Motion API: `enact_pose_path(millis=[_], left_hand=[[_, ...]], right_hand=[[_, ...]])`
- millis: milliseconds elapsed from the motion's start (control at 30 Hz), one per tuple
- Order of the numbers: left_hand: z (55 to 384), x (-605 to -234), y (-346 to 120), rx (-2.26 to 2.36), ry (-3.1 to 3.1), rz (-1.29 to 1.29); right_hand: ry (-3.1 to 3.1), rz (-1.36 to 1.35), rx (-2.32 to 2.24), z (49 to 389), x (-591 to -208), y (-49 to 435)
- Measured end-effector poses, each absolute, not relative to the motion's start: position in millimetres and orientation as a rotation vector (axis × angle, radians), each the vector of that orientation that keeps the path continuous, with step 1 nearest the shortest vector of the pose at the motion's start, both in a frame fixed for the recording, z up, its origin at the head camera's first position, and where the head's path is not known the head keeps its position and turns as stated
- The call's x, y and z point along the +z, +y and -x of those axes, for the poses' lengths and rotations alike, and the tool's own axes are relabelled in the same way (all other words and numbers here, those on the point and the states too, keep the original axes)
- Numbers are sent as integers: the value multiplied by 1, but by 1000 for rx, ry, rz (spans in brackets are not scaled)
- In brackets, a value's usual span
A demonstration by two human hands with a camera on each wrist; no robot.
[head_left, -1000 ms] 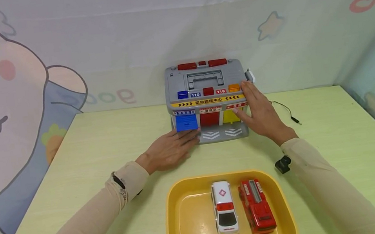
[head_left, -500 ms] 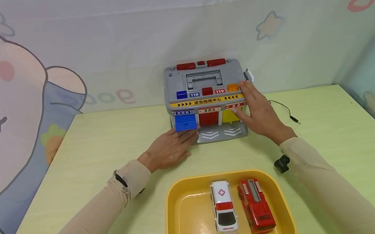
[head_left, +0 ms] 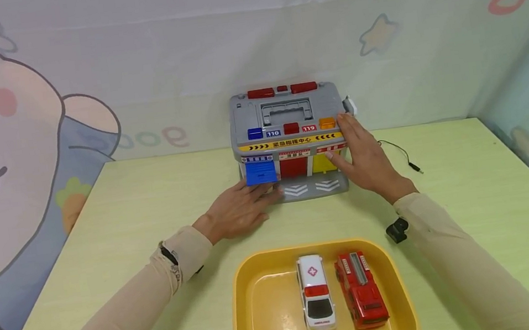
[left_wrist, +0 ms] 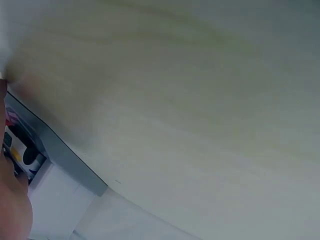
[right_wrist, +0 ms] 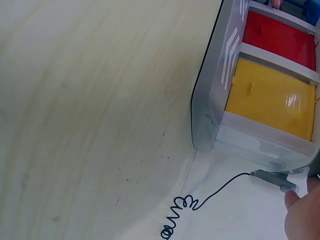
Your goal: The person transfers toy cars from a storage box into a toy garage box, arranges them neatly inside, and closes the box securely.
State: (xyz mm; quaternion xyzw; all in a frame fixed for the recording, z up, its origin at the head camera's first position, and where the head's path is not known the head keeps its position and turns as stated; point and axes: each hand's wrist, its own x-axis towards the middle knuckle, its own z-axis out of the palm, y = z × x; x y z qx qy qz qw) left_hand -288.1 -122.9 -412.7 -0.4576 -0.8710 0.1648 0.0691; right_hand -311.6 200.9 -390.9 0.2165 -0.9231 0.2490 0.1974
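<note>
A grey toy rescue station (head_left: 246,116) stands at the back of the table. Its blue door (head_left: 261,172) is swung up, while the red door (head_left: 294,168) and yellow door (head_left: 323,163) hang down. My left hand (head_left: 236,211) reaches with extended fingers to the bay under the blue door, fingertips partly hidden. Beside that hand, a white-and-black toy car (left_wrist: 31,157) shows within the bay in the left wrist view. My right hand (head_left: 369,161) rests against the station's right front corner, fingers on the roof edge, thumb over the front sign.
Nearer me sits a yellow tray (head_left: 252,261) with a toy ambulance (head_left: 317,294) and a red toy fire engine (head_left: 363,291). A grey handset (right_wrist: 272,180) with a coiled black cord (right_wrist: 172,220) is at the station's right side. A printed cloth backdrop (head_left: 190,57) stands behind.
The left fingers shift very slightly at the blue bay. The right hand, the station and the tray stay put; the head view drifts a little.
</note>
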Motion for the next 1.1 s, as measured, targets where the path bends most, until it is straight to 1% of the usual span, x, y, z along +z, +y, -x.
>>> enact_pose_path(millis=[400, 667, 1100], left_hand=[[284, -412, -126, 480, -2633, 1426], [285, -409, -129, 289, -2696, 1450], [284, -412, -129, 395, -2667, 1434]], right_hand=[[-2598, -599, 727, 311, -389, 200], [-2590, -593, 717, 312, -389, 199], [-2587, -593, 719, 311, -388, 199]])
